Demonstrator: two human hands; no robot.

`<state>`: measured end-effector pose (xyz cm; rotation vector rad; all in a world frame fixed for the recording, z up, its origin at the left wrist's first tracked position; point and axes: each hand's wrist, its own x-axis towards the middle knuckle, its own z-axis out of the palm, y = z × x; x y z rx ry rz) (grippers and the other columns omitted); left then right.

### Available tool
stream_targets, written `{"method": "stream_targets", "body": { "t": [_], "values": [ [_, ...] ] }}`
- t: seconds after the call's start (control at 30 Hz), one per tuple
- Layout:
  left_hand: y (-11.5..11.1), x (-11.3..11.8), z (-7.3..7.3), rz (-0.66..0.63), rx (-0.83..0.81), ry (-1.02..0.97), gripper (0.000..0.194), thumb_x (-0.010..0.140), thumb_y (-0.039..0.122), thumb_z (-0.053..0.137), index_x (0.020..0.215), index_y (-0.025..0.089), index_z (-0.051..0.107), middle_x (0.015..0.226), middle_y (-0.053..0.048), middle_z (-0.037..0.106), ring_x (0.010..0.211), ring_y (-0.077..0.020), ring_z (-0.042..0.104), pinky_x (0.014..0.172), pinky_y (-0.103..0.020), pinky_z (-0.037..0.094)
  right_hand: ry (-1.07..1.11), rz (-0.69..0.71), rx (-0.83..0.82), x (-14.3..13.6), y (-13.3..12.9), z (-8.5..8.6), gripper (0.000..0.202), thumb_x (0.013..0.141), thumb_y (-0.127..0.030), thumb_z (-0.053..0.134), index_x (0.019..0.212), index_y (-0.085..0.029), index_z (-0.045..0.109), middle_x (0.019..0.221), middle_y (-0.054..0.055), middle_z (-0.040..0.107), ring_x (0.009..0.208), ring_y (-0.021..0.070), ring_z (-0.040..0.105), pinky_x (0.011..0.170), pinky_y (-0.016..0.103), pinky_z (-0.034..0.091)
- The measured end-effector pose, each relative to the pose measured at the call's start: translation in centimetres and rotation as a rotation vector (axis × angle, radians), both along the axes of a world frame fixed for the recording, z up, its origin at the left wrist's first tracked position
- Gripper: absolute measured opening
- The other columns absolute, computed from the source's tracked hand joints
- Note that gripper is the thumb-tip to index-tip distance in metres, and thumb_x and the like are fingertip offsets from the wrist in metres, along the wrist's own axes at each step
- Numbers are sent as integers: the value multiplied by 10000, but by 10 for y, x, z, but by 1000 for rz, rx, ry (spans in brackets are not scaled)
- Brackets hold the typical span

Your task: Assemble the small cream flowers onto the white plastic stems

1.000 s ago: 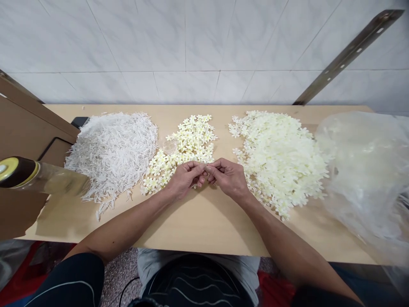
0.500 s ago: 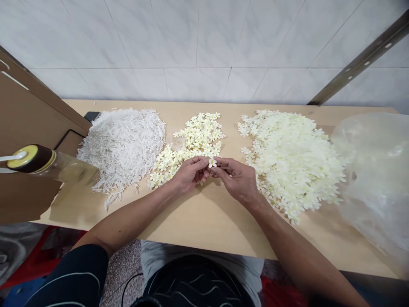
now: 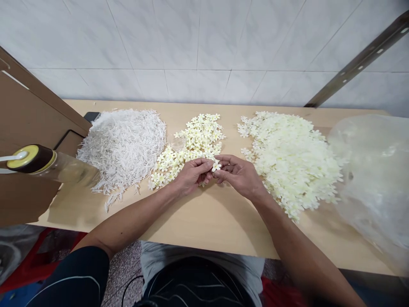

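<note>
two hands [image 3: 211, 172] pinching one small flower [image 3: 216, 166]; three piles [image 3: 124, 147] on one table [image 3: 204, 217], one bottle [image 3: 68, 168] left.

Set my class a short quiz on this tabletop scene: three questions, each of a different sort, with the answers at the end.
1. Multiple choice: what shows between the fingertips of the bare left hand and the bare right hand?
A. a roll of blue tape
B. a small five-petalled pale flower with a yellow centre
C. a metal spoon
2. True or false: the heap of thin white strands lies to the left of the large heap of pale yellow-white flowers.
3. Fill in the missing word: the see-through bottle has a round lid with a dark brown side and a mostly ____ top.

Key: 1. B; 2. true; 3. yellow
</note>
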<state>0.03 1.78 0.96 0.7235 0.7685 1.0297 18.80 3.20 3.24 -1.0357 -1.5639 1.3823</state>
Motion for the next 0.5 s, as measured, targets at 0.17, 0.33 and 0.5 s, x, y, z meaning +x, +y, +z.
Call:
{"method": "stream_targets", "body": {
  "t": [0.17, 0.33, 0.5],
  "values": [
    [0, 2, -1, 3, -3, 4, 412, 762, 484, 865, 828, 139, 650, 603, 0, 633, 458, -75, 532, 448, -187, 399, -100, -64, 30, -1, -2, -3, 480, 765, -433, 868, 1143, -156, 762, 791, 55, 762, 641, 192, 717, 634, 331, 612],
    [-3, 3, 2, 11, 49, 37, 433, 787, 524, 835, 818, 128, 663, 645, -26, 659, 507, -82, 567, 490, -193, 428, -89, -129, 49, -2, -4, -6, 437, 760, -485, 869, 1030, -150, 790, 744, 63, 762, 617, 185, 685, 594, 317, 580],
    [-5, 3, -1, 11, 65, 75, 413, 786, 505, 844, 843, 131, 678, 640, -12, 645, 503, -74, 550, 501, -195, 420, -79, -116, 42, 0, -6, -1, 381, 754, -501, 874, 911, -164, 792, 733, 60, 758, 609, 181, 681, 594, 315, 581]
  ]
}}
